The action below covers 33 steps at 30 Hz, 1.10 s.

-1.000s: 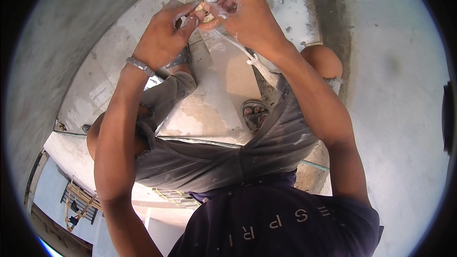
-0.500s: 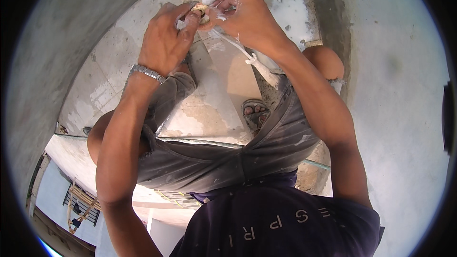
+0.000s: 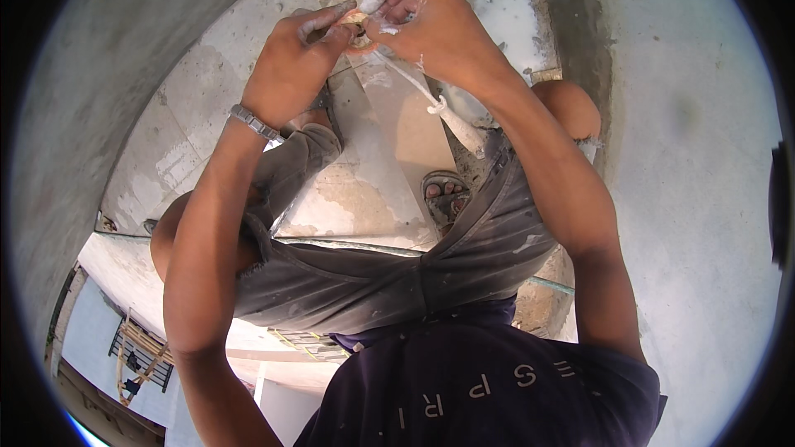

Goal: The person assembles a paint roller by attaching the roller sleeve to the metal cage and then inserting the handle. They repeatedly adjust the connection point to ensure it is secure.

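In front of me, at the top of the view, both my hands meet at a small ring-shaped thing (image 3: 362,41) with a pinkish rim and yellowish parts. My left hand (image 3: 291,62) grips its left side between thumb and fingers. The fingers of my right hand (image 3: 431,29) are curled and pinch at its right side; white powder or paste coats them. Just below hangs a white cord (image 3: 406,76) that reaches a knot and a pale, tapered piece (image 3: 462,131) by my right knee. What exactly the ring is, I cannot make out.
Tan boards (image 3: 397,124) lie on the stained floor between my sandalled feet (image 3: 445,194). White splashes (image 3: 509,12) cover the floor at the far right. Plastered walls curve along the left (image 3: 108,91) and right (image 3: 687,199). A thin greenish bar (image 3: 348,246) passes behind my legs.
My left hand has turned slightly, its fingers straightening along the top of the ring-shaped thing. My right hand stays nearly in place, its fingers shifting a little.
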{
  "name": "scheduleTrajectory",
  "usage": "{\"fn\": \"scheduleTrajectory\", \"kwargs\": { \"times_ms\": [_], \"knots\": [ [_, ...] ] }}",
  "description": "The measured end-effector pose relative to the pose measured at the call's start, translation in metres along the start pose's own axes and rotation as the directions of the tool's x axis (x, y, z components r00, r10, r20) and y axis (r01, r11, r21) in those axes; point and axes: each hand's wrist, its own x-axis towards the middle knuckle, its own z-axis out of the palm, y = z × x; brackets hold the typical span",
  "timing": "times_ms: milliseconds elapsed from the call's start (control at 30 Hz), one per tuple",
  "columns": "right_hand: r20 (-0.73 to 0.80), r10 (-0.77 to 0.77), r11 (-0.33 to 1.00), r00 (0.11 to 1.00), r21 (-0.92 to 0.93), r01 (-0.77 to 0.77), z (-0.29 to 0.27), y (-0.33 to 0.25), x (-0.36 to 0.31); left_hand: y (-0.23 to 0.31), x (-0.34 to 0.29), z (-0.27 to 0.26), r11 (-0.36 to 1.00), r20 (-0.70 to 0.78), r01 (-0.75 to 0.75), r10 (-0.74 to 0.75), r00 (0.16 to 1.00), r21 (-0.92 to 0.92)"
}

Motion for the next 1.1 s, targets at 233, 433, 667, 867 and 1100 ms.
{"fn": "scheduleTrajectory", "kwargs": {
  "times_ms": [233,433,667,867,1100],
  "knots": [
    [0.074,0.042,0.999,0.996,0.012,-0.043,-0.009,0.001,-0.003,0.031,0.001,-0.009,0.975,0.214,0.176,-0.145,0.966,-0.134],
    [0.104,0.047,0.997,0.993,0.06,-0.053,-0.02,0.004,-0.006,0.033,0.0,-0.011,0.987,0.258,0.084,-0.047,0.965,-0.134],
    [0.13,0.066,0.997,0.989,0.018,-0.069,-0.022,0.004,-0.001,0.026,-0.003,-0.006,0.954,0.234,0.051,0.02,0.972,-0.294],
    [0.151,0.133,0.99,0.98,0.021,-0.137,-0.022,0.001,0.0,0.029,-0.002,-0.004,0.982,0.191,0.048,-0.012,0.982,-0.185],
    [0.14,0.079,0.994,0.987,0.059,-0.088,-0.02,0.009,-0.002,0.028,-0.003,0.002,0.979,0.136,0.061,-0.034,0.99,-0.195]
  ]
}}
